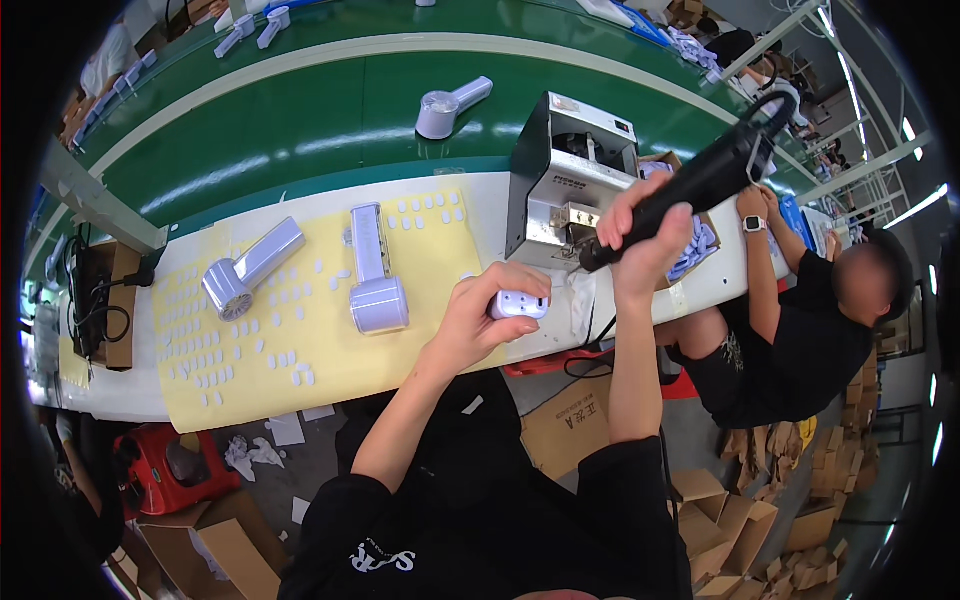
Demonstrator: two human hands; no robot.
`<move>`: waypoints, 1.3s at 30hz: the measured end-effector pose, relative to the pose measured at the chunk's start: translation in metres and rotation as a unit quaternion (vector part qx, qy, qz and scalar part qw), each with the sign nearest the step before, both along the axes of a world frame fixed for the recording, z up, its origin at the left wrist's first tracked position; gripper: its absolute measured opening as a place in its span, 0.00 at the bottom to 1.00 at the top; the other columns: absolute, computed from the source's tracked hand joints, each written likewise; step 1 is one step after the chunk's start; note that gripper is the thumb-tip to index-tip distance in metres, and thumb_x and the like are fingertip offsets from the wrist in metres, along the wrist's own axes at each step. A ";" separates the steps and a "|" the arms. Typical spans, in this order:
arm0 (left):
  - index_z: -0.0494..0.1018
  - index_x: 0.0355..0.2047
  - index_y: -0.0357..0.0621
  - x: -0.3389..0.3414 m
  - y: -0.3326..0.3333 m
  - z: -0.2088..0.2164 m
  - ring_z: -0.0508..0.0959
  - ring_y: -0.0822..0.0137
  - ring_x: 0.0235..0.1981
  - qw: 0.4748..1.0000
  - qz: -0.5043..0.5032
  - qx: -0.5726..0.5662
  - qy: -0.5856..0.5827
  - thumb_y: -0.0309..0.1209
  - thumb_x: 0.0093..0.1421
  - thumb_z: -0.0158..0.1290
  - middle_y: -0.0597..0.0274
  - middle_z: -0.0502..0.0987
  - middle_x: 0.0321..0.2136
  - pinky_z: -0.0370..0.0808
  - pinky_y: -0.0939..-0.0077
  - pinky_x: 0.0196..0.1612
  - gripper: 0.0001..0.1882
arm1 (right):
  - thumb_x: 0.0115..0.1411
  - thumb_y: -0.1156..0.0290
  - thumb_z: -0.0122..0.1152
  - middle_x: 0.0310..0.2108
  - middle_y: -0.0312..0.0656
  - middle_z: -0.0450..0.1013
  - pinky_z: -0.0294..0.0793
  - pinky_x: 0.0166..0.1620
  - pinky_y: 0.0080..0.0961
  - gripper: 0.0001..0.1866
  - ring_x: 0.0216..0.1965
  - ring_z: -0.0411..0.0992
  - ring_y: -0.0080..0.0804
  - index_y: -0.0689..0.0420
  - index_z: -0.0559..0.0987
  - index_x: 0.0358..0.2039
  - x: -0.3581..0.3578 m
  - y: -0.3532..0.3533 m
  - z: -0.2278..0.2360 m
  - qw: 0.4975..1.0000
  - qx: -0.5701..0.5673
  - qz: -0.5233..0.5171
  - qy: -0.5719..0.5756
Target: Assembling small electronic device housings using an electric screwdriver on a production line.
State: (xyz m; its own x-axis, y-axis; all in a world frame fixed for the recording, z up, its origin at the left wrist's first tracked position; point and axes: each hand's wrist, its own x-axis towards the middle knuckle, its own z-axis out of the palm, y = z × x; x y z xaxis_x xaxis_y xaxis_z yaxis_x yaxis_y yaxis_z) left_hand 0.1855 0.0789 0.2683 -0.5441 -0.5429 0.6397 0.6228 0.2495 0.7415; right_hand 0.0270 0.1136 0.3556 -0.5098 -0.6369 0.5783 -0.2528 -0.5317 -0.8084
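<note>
My left hand [470, 318] is wrapped round a lavender plastic handheld device [520, 305], whose end with small holes faces up. In my right hand [650, 240] is a black electric screwdriver [705, 180], tilted with its tip down at the left. That tip is close to the front of a metal box-shaped screw feeder [560, 195]; whether they touch I cannot tell. Two more lavender devices, one with a round grille [232, 288] and one lying straight [378, 300], rest on a yellow sheet [320, 385] to the left.
Many small white oval pieces [205, 355] lie on the sheet. Beyond the white table [490, 210], another lavender device [440, 112] sits on a green conveyor [350, 110]. A box of lavender parts [695, 250] stands right of the feeder, near a seated co-worker [790, 340]. Cardboard boxes [215, 550] cover the floor.
</note>
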 end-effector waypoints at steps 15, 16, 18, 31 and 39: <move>0.65 0.37 0.41 0.008 -0.001 0.002 0.75 0.68 0.32 0.999 -0.001 0.009 -0.034 0.36 0.51 0.58 0.60 0.75 0.34 0.71 0.77 0.35 0.18 | 0.45 0.35 0.51 0.14 0.36 0.60 0.57 0.14 0.17 0.34 0.10 0.56 0.21 0.55 0.61 0.34 0.066 0.020 0.092 0.953 -0.045 0.294 -0.064; 0.65 0.38 0.41 0.009 0.000 0.000 0.75 0.68 0.31 0.999 -0.005 0.014 -0.038 0.36 0.51 0.58 0.61 0.75 0.34 0.70 0.78 0.35 0.19 | 0.45 0.36 0.53 0.14 0.37 0.60 0.58 0.15 0.17 0.34 0.11 0.57 0.21 0.56 0.61 0.34 0.068 0.018 0.092 0.953 -0.033 0.296 -0.064; 0.65 0.38 0.41 0.010 0.001 -0.001 0.75 0.68 0.31 0.999 -0.008 0.020 -0.042 0.36 0.51 0.59 0.61 0.75 0.34 0.70 0.78 0.34 0.19 | 0.43 0.38 0.57 0.15 0.38 0.62 0.60 0.17 0.17 0.35 0.12 0.59 0.22 0.57 0.62 0.35 0.072 0.012 0.093 0.952 -0.009 0.300 -0.065; 0.65 0.38 0.41 0.009 0.000 -0.001 0.73 0.68 0.27 0.998 -0.001 0.024 -0.056 0.38 0.50 0.59 0.63 0.74 0.31 0.69 0.79 0.32 0.21 | 0.39 0.38 0.64 0.16 0.40 0.64 0.62 0.19 0.16 0.39 0.14 0.61 0.21 0.59 0.62 0.36 0.081 0.001 0.091 0.957 0.056 0.283 -0.033; 0.64 0.36 0.42 0.011 0.001 0.002 0.72 0.68 0.26 0.996 0.025 0.007 -0.084 0.40 0.48 0.61 0.63 0.73 0.29 0.68 0.79 0.31 0.23 | 0.41 0.24 0.44 0.12 0.35 0.58 0.57 0.12 0.18 0.42 0.08 0.54 0.21 0.56 0.59 0.33 0.083 0.005 0.087 0.979 0.036 0.201 0.023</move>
State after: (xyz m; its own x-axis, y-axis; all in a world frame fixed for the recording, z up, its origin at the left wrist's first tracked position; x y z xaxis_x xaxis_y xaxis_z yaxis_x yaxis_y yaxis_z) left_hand 0.1969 0.0794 0.2699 -0.6147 -0.5805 0.5339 0.4767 0.2659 0.8379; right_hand 0.1096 0.1184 0.4426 -0.1842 -0.8204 0.5413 -0.0710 -0.5382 -0.8398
